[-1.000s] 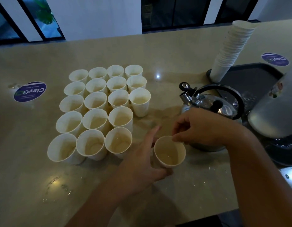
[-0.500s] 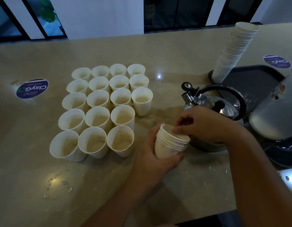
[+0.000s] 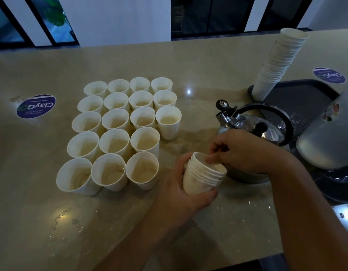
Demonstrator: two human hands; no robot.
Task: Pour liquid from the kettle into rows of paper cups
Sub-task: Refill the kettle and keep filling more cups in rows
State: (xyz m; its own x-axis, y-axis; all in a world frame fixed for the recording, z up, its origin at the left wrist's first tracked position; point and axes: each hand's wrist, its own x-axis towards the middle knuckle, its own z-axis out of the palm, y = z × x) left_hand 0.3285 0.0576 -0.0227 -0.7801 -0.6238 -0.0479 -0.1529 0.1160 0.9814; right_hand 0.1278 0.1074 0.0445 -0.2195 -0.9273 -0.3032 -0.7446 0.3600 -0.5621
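Several white paper cups point(image 3: 118, 132) stand in rows on the beige counter point(image 3: 188, 59), left of centre. My left hand point(image 3: 181, 194) grips a short stack of nested cups point(image 3: 202, 177) tilted to the right above the counter. My right hand point(image 3: 241, 151) pinches the rim of the top cup in that stack. Behind my right hand stands the steel kettle point(image 3: 247, 122) with a black arched handle, partly hidden by the hand.
A tall leaning stack of cups point(image 3: 276, 61) stands on a dark tray point(image 3: 298, 98) at the back right. A grey appliance point(image 3: 329, 137) sits at the right edge. Round blue stickers point(image 3: 36, 106) lie on the counter. Water drops glint near the front.
The stack of cups stood on the counter a second ago; my left hand has closed round it, lifted it and tilted it, while my right hand stays at its rim.
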